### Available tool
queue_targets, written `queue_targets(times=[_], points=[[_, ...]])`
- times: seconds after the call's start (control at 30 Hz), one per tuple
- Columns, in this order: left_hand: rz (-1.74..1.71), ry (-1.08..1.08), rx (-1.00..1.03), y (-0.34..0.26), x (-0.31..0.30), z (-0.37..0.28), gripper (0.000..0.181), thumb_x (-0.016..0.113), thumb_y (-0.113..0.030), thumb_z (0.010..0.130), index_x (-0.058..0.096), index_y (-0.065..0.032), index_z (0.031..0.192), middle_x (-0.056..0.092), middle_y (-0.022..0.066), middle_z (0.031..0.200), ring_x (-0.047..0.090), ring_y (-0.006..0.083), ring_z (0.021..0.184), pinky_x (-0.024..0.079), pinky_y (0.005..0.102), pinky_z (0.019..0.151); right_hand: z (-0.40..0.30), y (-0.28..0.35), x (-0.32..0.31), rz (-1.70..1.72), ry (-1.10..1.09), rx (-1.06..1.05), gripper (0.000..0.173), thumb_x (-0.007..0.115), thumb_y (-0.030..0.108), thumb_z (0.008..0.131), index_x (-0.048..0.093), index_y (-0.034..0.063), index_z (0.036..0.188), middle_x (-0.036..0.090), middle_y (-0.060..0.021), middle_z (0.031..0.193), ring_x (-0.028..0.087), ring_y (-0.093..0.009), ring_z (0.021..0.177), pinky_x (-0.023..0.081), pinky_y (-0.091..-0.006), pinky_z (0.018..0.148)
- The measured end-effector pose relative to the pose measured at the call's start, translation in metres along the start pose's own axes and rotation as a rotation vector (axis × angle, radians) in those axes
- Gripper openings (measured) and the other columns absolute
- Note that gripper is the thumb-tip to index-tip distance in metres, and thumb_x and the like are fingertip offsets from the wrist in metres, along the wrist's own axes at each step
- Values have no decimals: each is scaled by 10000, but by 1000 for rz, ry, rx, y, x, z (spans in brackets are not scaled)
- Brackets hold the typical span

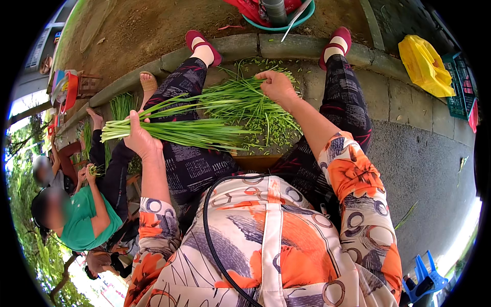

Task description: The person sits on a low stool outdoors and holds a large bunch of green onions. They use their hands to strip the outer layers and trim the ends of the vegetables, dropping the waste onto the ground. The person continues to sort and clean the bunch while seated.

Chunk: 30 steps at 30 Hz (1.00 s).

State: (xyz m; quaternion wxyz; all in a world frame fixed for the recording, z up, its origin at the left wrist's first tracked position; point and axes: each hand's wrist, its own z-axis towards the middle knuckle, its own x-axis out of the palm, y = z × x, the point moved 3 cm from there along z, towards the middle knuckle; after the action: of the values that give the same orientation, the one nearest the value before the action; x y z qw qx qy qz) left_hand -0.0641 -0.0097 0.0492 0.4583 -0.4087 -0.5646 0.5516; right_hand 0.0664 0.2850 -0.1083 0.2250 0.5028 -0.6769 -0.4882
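Note:
My left hand (142, 136) grips a bunch of long green leafy stalks, probably garlic chives (191, 132), by its pale ends, with the thumb up. The green tips point right, across my left thigh. My right hand (277, 87) is over a heap of loose green stalks (238, 98) on the paving, its index finger extended and the other fingers curled. Whether it pinches a stalk cannot be told. Short cut pieces (274, 132) are strewn on the ground between my legs.
A stone kerb (238, 47) runs before my feet, with a teal basin (264, 27) beyond it. At right are a yellow plastic bag (425, 67), a green crate (458, 86) and a blue plastic stool (425, 278). At left sits a person in green (90, 215), near other people.

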Motion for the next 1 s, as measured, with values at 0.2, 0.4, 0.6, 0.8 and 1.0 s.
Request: queue_targets(times=[0.2,0.4,0.6,0.8,1.0], points=[[5,10,1,0,-2,0,138,618,-116,859,549,2,876,607,109,855,548,150,695,450,264,617,-13,24,-1,-355,197,88,185,677,216,752,687,66,860,665,-91,806,623,-207,747,484,-333,692],[-27,19,-8,-2,2,-1,131,620,-99,856,545,4,882,605,110,841,548,146,673,451,253,597,-15,11,16,-118,290,-75,209,661,197,761,695,75,928,672,-84,821,624,-170,762,485,-318,710],[-23,52,-3,-5,8,-5,127,616,-97,858,545,8,867,601,100,803,545,149,647,450,252,585,-14,11,32,-97,398,-103,207,650,180,758,693,64,925,667,-93,825,612,-176,757,483,-315,721],[-2,40,11,-6,7,-6,124,607,-95,863,545,12,861,595,99,801,539,153,655,444,269,592,-13,8,33,-156,419,-126,198,654,186,748,693,56,893,661,-102,812,609,-194,747,482,-323,722],[-3,42,-11,-7,9,-6,119,599,-95,868,548,12,852,588,93,789,517,144,637,440,267,592,-14,9,34,-167,421,-130,215,621,199,747,676,32,870,657,-117,799,610,-209,740,481,-327,719]])
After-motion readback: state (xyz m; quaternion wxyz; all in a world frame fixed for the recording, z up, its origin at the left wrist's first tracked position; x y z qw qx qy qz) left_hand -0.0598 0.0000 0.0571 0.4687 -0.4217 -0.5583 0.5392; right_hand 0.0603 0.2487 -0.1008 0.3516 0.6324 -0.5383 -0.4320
